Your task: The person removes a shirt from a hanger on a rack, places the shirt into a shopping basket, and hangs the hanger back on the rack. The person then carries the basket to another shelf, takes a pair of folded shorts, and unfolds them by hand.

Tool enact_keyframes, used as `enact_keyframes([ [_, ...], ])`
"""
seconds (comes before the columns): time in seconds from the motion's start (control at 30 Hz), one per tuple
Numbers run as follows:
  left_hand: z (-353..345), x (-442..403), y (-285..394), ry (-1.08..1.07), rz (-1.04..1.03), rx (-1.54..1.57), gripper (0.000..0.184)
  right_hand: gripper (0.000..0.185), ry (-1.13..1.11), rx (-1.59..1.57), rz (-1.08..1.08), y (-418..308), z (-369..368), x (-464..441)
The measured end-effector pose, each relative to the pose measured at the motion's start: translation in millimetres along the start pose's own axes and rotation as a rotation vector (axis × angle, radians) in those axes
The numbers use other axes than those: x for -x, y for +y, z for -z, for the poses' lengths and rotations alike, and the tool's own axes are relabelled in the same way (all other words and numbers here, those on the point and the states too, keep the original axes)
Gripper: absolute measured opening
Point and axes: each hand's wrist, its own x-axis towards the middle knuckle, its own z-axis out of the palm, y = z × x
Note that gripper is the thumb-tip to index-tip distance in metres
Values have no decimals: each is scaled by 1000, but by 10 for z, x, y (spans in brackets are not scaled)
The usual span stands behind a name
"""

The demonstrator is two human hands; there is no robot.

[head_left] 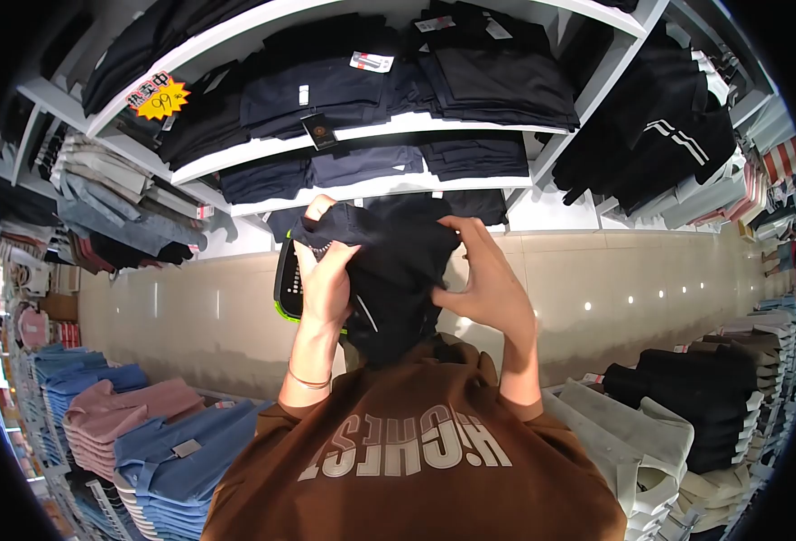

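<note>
In front of my chest, a dark black garment [393, 270] is bunched between my two hands; its exact kind is hard to tell. My left hand [326, 275] is closed around its left edge, thumb on top, with a band of the cloth over the fingers. On the other side, my right hand [488, 284] grips the right edge, the fingers at the upper corner and the thumb lower down. A short white line shows on the lower part of the cloth. Just behind my left hand is a black item with a bright green rim [280, 293], partly hidden.
White shelves [398, 126] ahead hold stacks of folded dark clothes [497, 81] with tags. A yellow price sign [161, 97] hangs at upper left. Folded blue shirts [177, 451] lie at lower left, pale shirts [628, 433] at lower right. A shiny tiled floor [614, 279] runs between.
</note>
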Motion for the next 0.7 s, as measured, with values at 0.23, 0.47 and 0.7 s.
enact_keyframes([
  [0.23, -178, 117, 105, 332, 165, 220, 32, 40, 50, 18, -206, 302, -42, 39],
  [0.47, 148, 87, 43, 203, 62, 444, 24, 13, 453, -72, -138, 519, -66, -19],
  [0.7, 236, 96, 55, 450, 262, 486, 24, 9, 806, -222, -232, 382, 70, -45],
])
